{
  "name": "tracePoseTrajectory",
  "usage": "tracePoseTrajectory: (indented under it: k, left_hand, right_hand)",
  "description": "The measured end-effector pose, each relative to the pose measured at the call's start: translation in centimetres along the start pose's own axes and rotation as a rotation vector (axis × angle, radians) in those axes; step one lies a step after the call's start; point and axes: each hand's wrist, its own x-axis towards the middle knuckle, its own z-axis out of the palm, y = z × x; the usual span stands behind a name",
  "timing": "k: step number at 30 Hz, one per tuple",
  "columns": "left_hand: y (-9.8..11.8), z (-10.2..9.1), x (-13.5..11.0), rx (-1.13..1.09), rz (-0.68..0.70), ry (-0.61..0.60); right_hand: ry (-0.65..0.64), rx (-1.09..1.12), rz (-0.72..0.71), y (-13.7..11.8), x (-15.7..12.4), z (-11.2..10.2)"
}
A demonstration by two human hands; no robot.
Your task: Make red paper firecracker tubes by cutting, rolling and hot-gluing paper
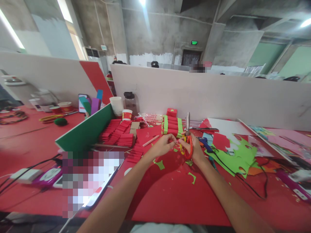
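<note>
My right hand is closed around a pair of scissors with red-orange handles, their metal blades pointing upward. A small yellow piece shows beside the handles; I cannot make out what it belongs to. Just to the left, my left hand pinches with thumb and fingertips close to the scissors' handles. Whatever lies in that pinch is too small to name. Behind both hands stands a bundle of red rolls with lime-green bands. Lime-green paper scraps lie on the red tabletop beneath my forearms.
Red folded paper strips fill a tray with a green side wall at left. A tablet lies nearer. On the right are a blue glue gun with its black cable and cut lime-green sheets. A white partition closes the back.
</note>
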Motion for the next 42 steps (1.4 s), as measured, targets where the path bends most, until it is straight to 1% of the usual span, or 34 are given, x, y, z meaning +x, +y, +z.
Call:
tracePoseTrajectory:
  k: [5, 9, 16, 27, 31, 36, 42]
  left_hand:
    - [-0.44, -0.01, 0.18, 0.006, 0.023, 0.007]
    - [-0.28, -0.07, 0.13, 0.013, 0.03, 0.006]
    - [-0.19, 0.0, 0.12, 0.007, 0.019, 0.001]
    - [0.08, -0.06, 0.01, -0.001, 0.003, 0.002]
    - [0.04, -0.03, 0.03, -0.008, 0.015, -0.001]
    - [-0.15, -0.02, 0.07, -0.025, 0.022, 0.001]
    - [-0.27, -0.15, 0.18, -0.05, 0.006, 0.044]
  right_hand:
    - [0.013, -0.021, 0.001, 0.03, 0.06, -0.06]
    - [0.018, -0.033, -0.006, 0.03, 0.12, -0.04]
    - [0.006, 0.008, 0.008, 0.35, 0.14, -0.03]
    - [0.004, -0.003, 0.004, -0.2, -0.01, 0.19]
    - [0.018, -0.011, 0.014, -0.35, -0.05, 0.23]
    - [0.007, 0.001, 0.014, -0.43, -0.07, 0.2]
    - [-0.018, 0.004, 0.019, -0.52, -0.18, 0.24]
